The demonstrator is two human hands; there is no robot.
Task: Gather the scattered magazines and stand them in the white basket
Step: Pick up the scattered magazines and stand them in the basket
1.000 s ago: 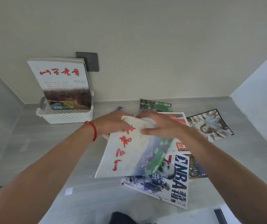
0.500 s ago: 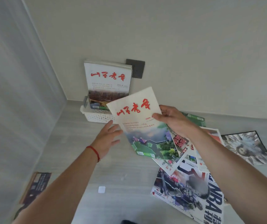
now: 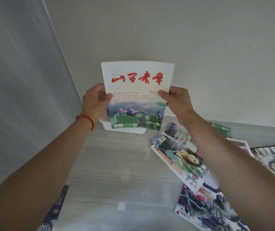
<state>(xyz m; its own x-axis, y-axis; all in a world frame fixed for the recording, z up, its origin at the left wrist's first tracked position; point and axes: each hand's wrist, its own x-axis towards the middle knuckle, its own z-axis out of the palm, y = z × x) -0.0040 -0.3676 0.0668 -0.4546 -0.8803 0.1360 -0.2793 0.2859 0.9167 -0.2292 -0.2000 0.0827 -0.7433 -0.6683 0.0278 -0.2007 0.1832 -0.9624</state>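
White-covered magazine (image 3: 137,95), a second ago flat among the pile, now stands upright over the white basket (image 3: 125,129), left hand (image 3: 95,101) and right hand (image 3: 177,101) clamped on its edges, ready to lower

A white-covered magazine with red brush lettering (image 3: 137,90) stands upright between the left hand (image 3: 95,101) and the right hand (image 3: 177,101), directly in front of the white perforated plastic basket (image 3: 125,129), which sits at the back of the pale wood-grain bench (image 3: 116,164), near the corner where two walls meet. To the basket's right, a glossy magazine with a woman's portrait (image 3: 180,154) lies on top of others, a green-covered magazine (image 3: 221,130) behind it. A dark-covered magazine (image 3: 56,209) lies at the bench's near left edge, beneath the left forearm.
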